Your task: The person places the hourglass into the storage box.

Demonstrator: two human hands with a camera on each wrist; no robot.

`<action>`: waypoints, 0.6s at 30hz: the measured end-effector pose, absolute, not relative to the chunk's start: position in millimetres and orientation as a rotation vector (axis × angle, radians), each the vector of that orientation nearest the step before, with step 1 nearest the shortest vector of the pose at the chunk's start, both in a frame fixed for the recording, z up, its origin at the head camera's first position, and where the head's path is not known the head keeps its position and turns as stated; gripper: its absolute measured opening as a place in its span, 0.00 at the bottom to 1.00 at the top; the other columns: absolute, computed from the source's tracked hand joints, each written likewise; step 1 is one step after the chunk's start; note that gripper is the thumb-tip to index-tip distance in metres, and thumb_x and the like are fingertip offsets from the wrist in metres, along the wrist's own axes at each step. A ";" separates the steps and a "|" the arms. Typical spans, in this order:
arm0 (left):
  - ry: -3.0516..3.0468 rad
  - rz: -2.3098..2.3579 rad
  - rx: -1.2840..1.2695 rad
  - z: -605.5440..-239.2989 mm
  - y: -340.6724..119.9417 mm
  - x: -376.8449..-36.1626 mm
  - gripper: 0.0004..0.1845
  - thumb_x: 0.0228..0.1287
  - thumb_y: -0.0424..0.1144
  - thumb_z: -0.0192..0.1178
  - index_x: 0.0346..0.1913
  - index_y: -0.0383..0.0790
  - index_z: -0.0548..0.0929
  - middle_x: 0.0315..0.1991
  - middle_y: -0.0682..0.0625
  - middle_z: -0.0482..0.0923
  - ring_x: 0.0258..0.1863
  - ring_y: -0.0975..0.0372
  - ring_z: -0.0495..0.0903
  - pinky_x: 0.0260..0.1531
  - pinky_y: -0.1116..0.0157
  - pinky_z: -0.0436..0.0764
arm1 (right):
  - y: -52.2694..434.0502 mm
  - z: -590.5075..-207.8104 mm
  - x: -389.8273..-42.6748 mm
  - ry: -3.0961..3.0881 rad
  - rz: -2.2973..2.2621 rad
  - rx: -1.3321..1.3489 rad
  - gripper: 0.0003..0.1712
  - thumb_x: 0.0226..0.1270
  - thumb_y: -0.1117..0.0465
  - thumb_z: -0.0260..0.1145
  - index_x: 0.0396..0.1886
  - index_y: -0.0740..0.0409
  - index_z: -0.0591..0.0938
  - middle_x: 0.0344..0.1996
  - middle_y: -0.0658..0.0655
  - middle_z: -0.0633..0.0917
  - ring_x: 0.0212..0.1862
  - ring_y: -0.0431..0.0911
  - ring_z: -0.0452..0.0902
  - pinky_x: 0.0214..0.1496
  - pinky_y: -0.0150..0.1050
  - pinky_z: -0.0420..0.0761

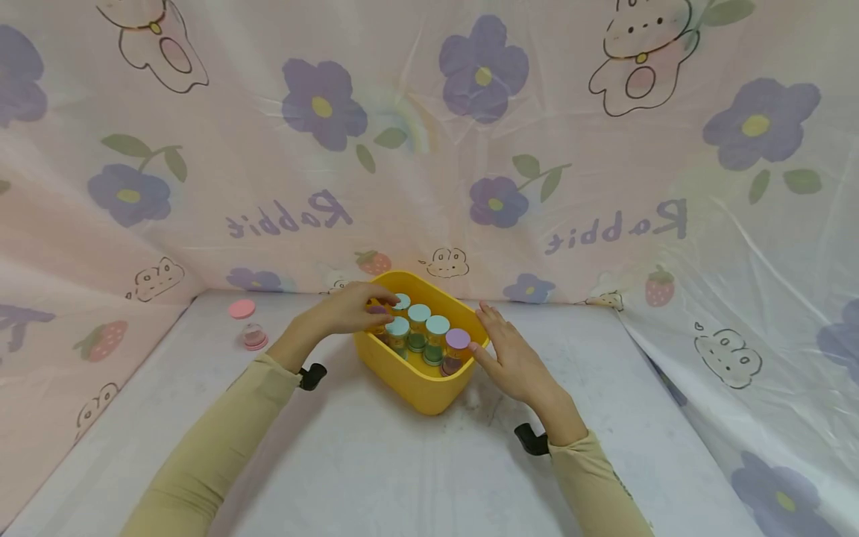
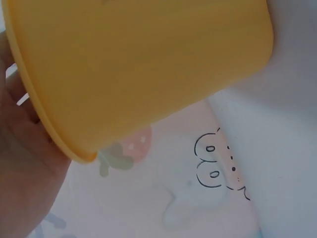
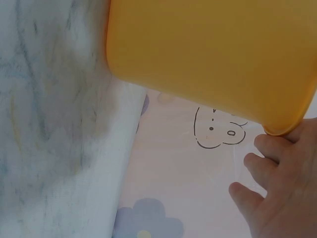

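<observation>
While left hand (image 1: 349, 309) curls over jars (image 1: 419, 328), right hand (image 1: 513, 358) lies flat against yellow tub (image 1: 409, 380).

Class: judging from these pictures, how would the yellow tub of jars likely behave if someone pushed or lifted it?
The tub looks like stiff plastic, so it should slide without flexing. The jars inside stand loose and upright, so they might rattle or tip. Its smooth wall could be slippery.

yellow tub (image 1: 409, 380) upright on the table (capped jars (image 1: 437, 328) inside)
</observation>
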State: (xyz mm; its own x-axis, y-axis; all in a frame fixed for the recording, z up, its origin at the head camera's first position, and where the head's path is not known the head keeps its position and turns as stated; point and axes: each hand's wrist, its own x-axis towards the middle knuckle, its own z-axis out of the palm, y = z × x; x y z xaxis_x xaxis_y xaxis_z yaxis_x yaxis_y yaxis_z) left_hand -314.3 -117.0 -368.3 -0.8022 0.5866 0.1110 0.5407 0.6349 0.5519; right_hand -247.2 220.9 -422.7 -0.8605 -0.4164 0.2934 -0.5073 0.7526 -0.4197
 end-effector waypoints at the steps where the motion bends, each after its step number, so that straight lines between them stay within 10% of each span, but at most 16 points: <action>1: 2.794 0.925 0.966 -368.9 -119.3 -312.8 0.21 0.72 0.38 0.67 0.64 0.36 0.83 0.59 0.42 0.83 0.57 0.50 0.82 0.58 0.50 0.82 | 220.9 -422.7 -247.2 -2.770 0.741 0.735 0.43 0.83 0.40 0.52 0.83 0.62 0.57 0.84 0.59 0.54 0.83 0.56 0.47 0.82 0.59 0.51; 18: 3.234 1.375 0.685 -387.4 -178.6 -284.9 0.19 0.73 0.35 0.65 0.64 0.37 0.82 0.61 0.41 0.80 0.55 0.47 0.79 0.51 0.47 0.78 | 220.3 -424.0 -247.0 -2.761 0.735 0.745 0.43 0.83 0.40 0.52 0.83 0.63 0.57 0.84 0.59 0.53 0.83 0.58 0.47 0.82 0.60 0.51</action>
State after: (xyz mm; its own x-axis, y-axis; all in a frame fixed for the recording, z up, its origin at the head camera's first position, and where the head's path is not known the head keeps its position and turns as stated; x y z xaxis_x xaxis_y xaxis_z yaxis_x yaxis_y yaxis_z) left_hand -284.9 -178.6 -387.4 -0.8358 0.1661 0.5233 0.4922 0.6491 0.5800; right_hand -247.0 220.3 -424.0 -0.8560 -0.4210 0.2999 -0.5144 0.7509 -0.4141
